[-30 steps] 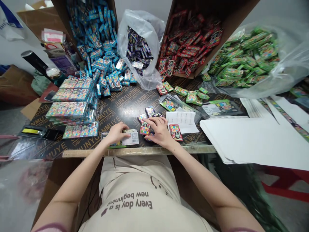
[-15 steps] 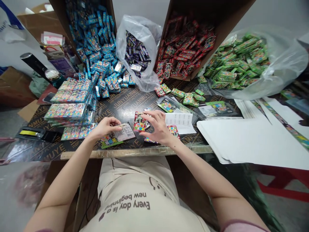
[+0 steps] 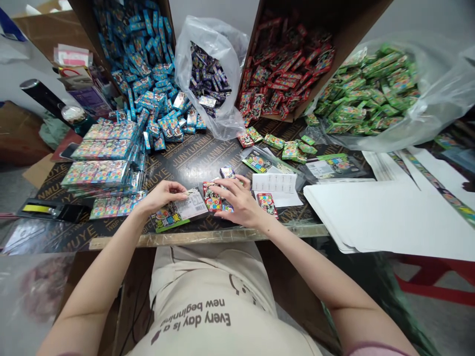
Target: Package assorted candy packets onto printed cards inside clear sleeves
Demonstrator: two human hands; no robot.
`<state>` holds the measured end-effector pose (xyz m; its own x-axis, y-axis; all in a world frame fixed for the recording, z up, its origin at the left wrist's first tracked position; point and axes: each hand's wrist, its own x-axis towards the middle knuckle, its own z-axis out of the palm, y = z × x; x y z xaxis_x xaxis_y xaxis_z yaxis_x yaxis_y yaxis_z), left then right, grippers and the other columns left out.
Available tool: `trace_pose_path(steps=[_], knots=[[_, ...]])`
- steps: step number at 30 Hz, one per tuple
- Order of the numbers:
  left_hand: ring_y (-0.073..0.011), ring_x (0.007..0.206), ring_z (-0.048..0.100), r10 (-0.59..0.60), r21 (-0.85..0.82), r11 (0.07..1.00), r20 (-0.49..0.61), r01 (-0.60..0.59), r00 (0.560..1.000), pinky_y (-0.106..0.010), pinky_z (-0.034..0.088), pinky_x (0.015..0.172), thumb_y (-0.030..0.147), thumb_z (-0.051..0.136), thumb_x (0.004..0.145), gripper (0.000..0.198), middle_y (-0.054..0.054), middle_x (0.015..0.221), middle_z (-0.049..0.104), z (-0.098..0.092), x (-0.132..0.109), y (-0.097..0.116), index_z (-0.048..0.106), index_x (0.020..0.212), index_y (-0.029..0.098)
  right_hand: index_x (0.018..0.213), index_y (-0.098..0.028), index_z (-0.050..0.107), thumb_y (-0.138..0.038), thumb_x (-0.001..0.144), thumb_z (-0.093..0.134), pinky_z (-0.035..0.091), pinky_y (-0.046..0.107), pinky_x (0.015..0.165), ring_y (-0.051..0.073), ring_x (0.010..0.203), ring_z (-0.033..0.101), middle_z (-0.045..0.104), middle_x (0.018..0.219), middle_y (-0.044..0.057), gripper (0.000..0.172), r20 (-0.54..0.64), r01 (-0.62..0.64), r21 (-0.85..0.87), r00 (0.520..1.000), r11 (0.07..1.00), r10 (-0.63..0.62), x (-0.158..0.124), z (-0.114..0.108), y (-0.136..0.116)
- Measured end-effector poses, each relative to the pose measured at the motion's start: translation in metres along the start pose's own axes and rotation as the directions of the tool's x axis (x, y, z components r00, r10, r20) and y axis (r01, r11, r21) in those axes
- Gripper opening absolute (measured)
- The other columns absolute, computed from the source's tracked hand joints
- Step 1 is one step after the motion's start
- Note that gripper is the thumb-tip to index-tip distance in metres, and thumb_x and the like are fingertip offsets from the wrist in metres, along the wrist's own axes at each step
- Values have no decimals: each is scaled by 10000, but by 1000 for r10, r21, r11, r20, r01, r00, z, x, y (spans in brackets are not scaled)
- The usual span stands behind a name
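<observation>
My left hand [image 3: 166, 196] pinches the edge of a flat printed plastic pouch [image 3: 172, 217] with a green strip and a clear, label-bearing part. The pouch lies close to the table's front edge. To its right, my right hand [image 3: 241, 200] curves its fingers and thumb around a small red printed box [image 3: 212, 196]. Partly hidden beneath that hand are other small boxes, with a purple box [image 3: 227, 172] showing beyond the fingers. Another red box [image 3: 267, 204] lies just right of the hand, apart from it.
Stacked filled packs [image 3: 100, 170] stand at left beside a tape dispenser [image 3: 52, 210]. Loose blue boxes [image 3: 163, 116], a bag of purple boxes [image 3: 210, 81], a carton of red boxes [image 3: 285, 74] and a bag of green boxes [image 3: 374, 99] line the back. White sheets [image 3: 386, 212] lie right.
My right hand has brought the red box down and slightly left, against the pouch's right side. A purple box now shows beyond the fingers. My left hand keeps its pinch on the pouch.
</observation>
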<state>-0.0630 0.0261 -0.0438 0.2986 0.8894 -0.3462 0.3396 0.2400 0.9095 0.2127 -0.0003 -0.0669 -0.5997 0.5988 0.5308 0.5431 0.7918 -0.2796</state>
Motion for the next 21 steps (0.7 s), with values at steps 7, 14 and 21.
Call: trace_pose_path(steps=[7,14,21], knots=[[-140,637,567,21,42,999,5,-21,1000,-246,440,630,393,823,537,313,-29,698,689,9,11,0,735,714,151,1419,-224,381,-537,801,669,234,456,1092,258,1289,471,560,1358,119,751,140,41,231,987,972,-75,4,7,9],[-145,641,573,40,-132,989,-183,-65,982,-243,465,622,458,864,494,412,-37,726,699,16,21,2,734,747,160,1444,-223,340,-522,946,444,88,485,1159,221,1349,419,591,1345,97,590,24,-78,160,997,984,75,9,8,6],[-148,607,577,-57,-108,994,-246,31,968,-249,451,588,542,837,484,481,-37,711,704,12,29,-23,729,750,156,1419,-166,400,-385,897,522,204,517,1106,314,1421,265,353,1526,173,580,-227,-692,-195,721,695,654,32,-36,155]])
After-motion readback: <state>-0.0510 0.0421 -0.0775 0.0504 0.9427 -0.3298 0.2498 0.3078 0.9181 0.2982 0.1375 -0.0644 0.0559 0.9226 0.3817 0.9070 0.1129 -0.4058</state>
